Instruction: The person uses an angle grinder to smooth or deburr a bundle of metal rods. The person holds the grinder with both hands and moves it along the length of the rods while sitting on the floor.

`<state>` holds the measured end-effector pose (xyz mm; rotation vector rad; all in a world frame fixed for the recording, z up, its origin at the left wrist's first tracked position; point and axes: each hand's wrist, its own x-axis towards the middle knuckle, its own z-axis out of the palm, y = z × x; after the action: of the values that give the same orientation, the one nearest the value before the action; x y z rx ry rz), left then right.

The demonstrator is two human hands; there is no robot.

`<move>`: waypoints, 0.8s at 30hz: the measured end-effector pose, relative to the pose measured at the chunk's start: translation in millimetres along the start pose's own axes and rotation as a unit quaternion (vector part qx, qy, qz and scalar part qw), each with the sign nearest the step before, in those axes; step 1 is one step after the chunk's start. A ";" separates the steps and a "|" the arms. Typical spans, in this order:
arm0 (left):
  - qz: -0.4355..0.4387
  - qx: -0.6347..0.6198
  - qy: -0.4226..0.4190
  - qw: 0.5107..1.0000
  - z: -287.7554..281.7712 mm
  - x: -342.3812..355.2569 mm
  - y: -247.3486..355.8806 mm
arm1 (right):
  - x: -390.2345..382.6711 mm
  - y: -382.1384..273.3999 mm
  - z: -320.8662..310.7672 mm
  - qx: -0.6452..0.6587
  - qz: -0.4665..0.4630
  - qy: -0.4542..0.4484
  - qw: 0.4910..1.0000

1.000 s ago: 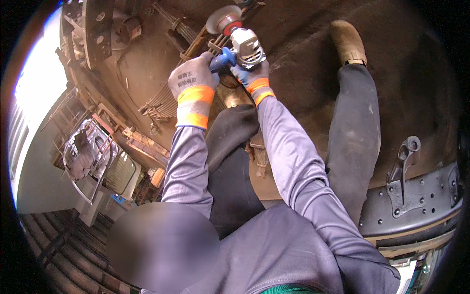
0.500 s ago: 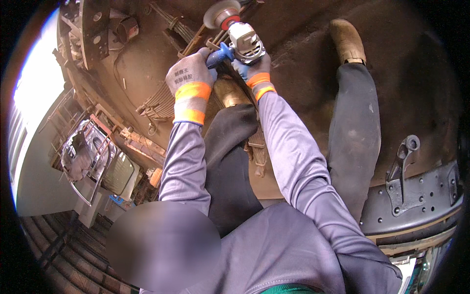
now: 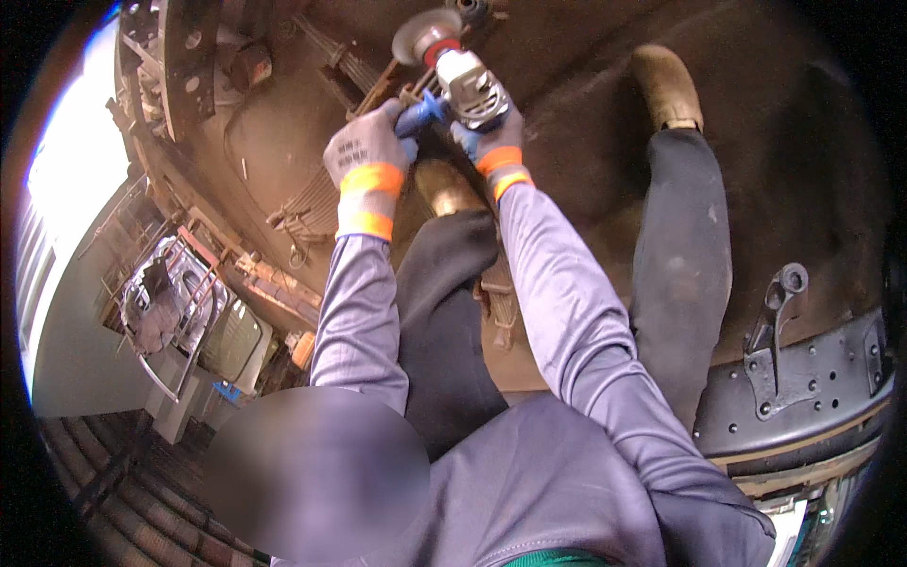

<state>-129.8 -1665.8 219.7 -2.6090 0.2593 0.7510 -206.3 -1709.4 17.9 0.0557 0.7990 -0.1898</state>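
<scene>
Both my hands, in grey gloves with orange-striped cuffs, hold an angle grinder [image 3: 470,87] at the upper middle. My left hand [image 3: 365,151] is closed around its blue side handle [image 3: 416,115]. Around the rear of the grinder's body my right hand [image 3: 499,134] is closed, its fingers partly hidden. The round disc [image 3: 416,36] with a red centre points away from me and looks smeared. Just beyond it a dark round metal part [image 3: 470,8] shows at the top edge. I cannot tell whether disc and part touch.
My boots [image 3: 667,87] are planted apart on the brown floor. Leaf springs [image 3: 307,213] and long rusty frame pieces [image 3: 179,184] lie to the left. At right stands a black riveted beam [image 3: 803,383] with a bracket [image 3: 777,331]. A vehicle door frame [image 3: 170,302] leans at far left.
The grinder and my hands have shifted very slightly nearer in the picture. More of the dark round metal part shows beyond the disc. Both hands keep their hold.
</scene>
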 end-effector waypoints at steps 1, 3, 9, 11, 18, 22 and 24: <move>0.002 0.002 0.010 1.000 -4.7 0.3 0.6 | -2.6 0.2 -2.3 -0.052 -0.012 -0.017 0.998; 0.025 -0.001 0.011 1.000 -7.6 -4.7 -1.1 | -7.9 -4.4 -6.1 -0.154 -0.047 -0.042 0.986; 0.037 0.002 -0.021 0.999 5.1 -8.7 0.5 | -2.6 0.8 -36.8 -0.193 -0.015 -0.040 0.980; 0.026 -0.006 -0.028 0.999 16.7 -19.3 -12.8 | -11.7 6.8 -34.9 0.000 0.128 0.072 0.989; -0.054 -0.029 -0.098 0.993 39.3 -40.3 -40.4 | -31.1 49.9 -49.4 -0.171 0.043 0.056 0.983; -0.071 -0.045 -0.111 0.990 57.9 -47.3 -58.5 | -39.7 65.5 -64.3 -0.371 -0.044 0.003 0.928; -0.078 -0.047 -0.119 0.989 65.2 -49.3 -65.7 | -41.9 69.9 -65.7 -0.355 -0.006 -0.004 0.935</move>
<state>-182.7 -1575.4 218.2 -2.5568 -0.0512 1.0292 -268.0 -1626.7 0.7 -0.6341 0.8217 0.0960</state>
